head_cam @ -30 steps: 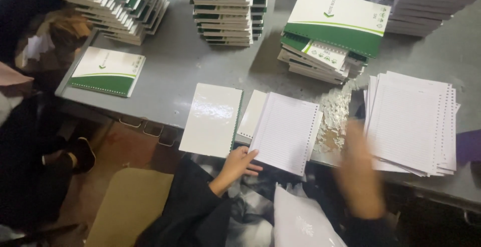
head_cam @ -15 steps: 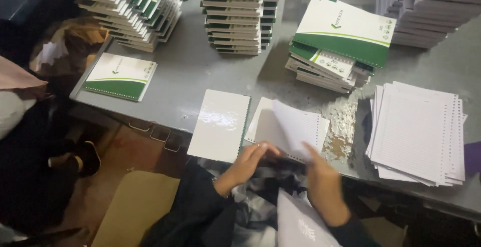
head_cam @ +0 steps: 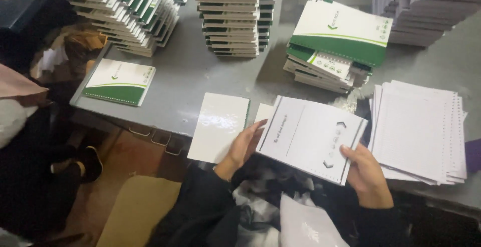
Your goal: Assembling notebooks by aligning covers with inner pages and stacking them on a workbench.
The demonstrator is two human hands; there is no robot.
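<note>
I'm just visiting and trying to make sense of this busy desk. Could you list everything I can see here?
Table: one, grey, across the view.
Printed sheet: one, white with grey marks, held over the table's near edge.
Blank card: one, white, left of the sheet, overhanging the edge.
Punched paper stack: one, white, right.
Finished notebooks: small pile, green and white, centre back.
Single notebook: one, green and white, left corner.
Tall notebook stacks: several, along the back.
Left hand: holds the sheet's left edge.
Right hand: holds its lower right corner.
</note>
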